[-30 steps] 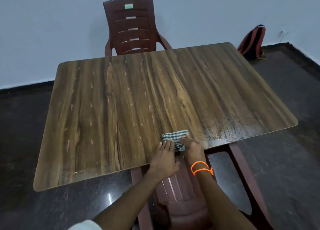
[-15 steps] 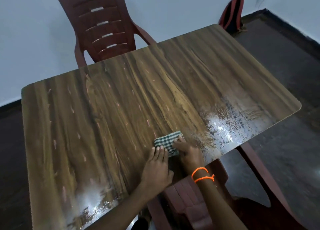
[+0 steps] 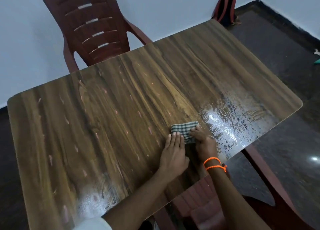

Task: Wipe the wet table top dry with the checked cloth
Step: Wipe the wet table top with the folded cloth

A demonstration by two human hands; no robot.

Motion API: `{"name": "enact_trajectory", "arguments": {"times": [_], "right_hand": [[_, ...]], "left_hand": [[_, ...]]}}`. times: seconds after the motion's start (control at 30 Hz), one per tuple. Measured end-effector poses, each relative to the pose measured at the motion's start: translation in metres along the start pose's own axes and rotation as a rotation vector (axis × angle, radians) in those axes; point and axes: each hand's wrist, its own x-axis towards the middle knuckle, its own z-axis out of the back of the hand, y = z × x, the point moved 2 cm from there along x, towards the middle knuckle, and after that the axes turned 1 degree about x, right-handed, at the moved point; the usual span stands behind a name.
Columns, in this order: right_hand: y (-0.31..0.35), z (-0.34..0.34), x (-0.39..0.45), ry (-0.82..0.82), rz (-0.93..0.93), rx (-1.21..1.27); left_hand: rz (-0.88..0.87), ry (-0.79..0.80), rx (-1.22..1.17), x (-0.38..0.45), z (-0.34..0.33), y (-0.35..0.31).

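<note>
Both hands are lying close together on the bench (image 3: 103, 125), near its front edge and a little to the right of the middle. The left hand (image 3: 174, 151) is resting flat on the wood with its fingers straight and side by side, and its fingertips are touching the left edge of the checked cloth (image 3: 185, 130). The right hand (image 3: 203, 140) is pressing down on the right part of the cloth; its fingers are bending a little over the fabric, but I cannot tell if they are gripping it. An orange thread band (image 3: 213, 163) is sitting around the right wrist. The cloth is folded small and is lying flat on the wood. Just to its right a wet patch (image 3: 233, 124) is shining, reaching to the right front corner. Another wet patch (image 3: 97, 198) is shining at the front edge on the left. A dark red plastic chair (image 3: 93, 26) is standing behind the bench, and a backpack (image 3: 225, 7) is leaning against the wall.
</note>
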Motion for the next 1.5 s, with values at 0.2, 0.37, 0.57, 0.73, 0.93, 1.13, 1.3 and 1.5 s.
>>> {"name": "enact_trajectory", "arguments": {"times": [0.2,0.37,0.57,0.73,0.93,1.13,1.3,1.5], "right_hand": [[0.033,-0.028,0.009,0.033,0.045,0.044],[0.025,-0.023,-0.021,0.133,0.114,0.059],[0.011,-0.002,-0.005,0.101,0.057,-0.057],[0.009,-0.009,0.043,0.036,-0.018,-0.102],[0.043,-0.045,0.087,0.071,0.02,-0.116],[0.051,-0.05,0.057,0.159,0.181,-0.076],[0.024,-0.03,0.038,0.121,0.139,-0.09],[0.023,-0.04,0.089,0.052,-0.014,-0.125]], "left_hand": [[0.08,0.043,0.001,-0.008,0.013,0.031],[0.081,-0.01,-0.068,-0.046,-0.005,0.021],[0.028,-0.016,-0.112,-0.019,-0.002,0.002],[-0.015,0.023,-0.024,0.045,0.02,0.023],[0.027,0.027,0.041,0.077,0.04,0.075],[0.06,0.046,0.037,0.036,0.034,0.076],[0.019,0.101,-0.025,0.029,0.022,0.05],[0.032,0.085,-0.005,0.084,0.035,0.062]]}}
